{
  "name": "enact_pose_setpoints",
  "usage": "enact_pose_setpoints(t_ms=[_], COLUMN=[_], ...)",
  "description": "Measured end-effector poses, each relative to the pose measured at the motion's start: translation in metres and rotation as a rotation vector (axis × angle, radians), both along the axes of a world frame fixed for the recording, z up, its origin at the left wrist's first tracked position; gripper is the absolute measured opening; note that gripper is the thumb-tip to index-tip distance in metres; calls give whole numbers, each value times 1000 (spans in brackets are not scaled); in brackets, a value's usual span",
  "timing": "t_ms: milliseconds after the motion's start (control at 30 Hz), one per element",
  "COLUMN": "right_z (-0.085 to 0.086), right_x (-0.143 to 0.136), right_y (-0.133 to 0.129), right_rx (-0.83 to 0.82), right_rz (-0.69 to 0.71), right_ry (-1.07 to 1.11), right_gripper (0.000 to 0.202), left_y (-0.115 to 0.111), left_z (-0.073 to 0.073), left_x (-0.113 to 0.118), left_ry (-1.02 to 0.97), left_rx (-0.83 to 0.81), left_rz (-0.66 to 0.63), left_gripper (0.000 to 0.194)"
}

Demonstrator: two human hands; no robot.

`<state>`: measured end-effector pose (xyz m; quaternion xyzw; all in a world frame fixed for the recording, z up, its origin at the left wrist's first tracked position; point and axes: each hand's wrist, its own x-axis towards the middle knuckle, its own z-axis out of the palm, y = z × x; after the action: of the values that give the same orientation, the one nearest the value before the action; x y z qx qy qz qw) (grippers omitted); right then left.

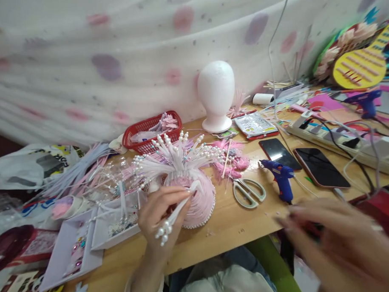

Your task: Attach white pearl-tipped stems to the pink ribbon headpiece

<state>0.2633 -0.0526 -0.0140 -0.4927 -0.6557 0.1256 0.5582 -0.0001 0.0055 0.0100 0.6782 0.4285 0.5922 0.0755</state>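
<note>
My left hand point(166, 206) is closed on white pearl-tipped stems point(166, 228), whose beads stick out below the fingers. Their other ends reach a white piece point(196, 187) on a pink coiled dome point(206, 205), which is edged with small pearls. Many white stems with pearl ends fan out from the dome's top point(179, 159). Away to the right, my right hand point(338, 239) is smeared by motion, so its grip cannot be made out. Beyond that hand a blue glue gun point(280, 177) lies on the table, with scissors point(249, 193) to its left.
White boxes of beads point(98, 234) stand left of the dome. Behind it are a red basket point(152, 129) and a white foam head point(216, 94). Phones point(321, 167), a power strip point(341, 136) with cables and another glue gun point(365, 101) crowd the right side.
</note>
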Motion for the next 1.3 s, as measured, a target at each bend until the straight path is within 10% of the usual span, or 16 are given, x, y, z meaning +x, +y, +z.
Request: enact_pose_setpoints(t_ms=[233,633,1300], right_z=[19,-6,-1], right_x=[-81,-64,-58], right_y=[40,43,62], right_rx=[356,459,436], right_rz=[329,361,254], right_ry=[-246,-117,-90], right_gripper=[35,31,18], left_y=[1,4,27], left_z=[35,35,40], left_x=[5,19,25], left_ry=[564,664,707], left_rx=[138,151,27], left_rz=[-144,-174,-402], left_gripper=[30,36,16])
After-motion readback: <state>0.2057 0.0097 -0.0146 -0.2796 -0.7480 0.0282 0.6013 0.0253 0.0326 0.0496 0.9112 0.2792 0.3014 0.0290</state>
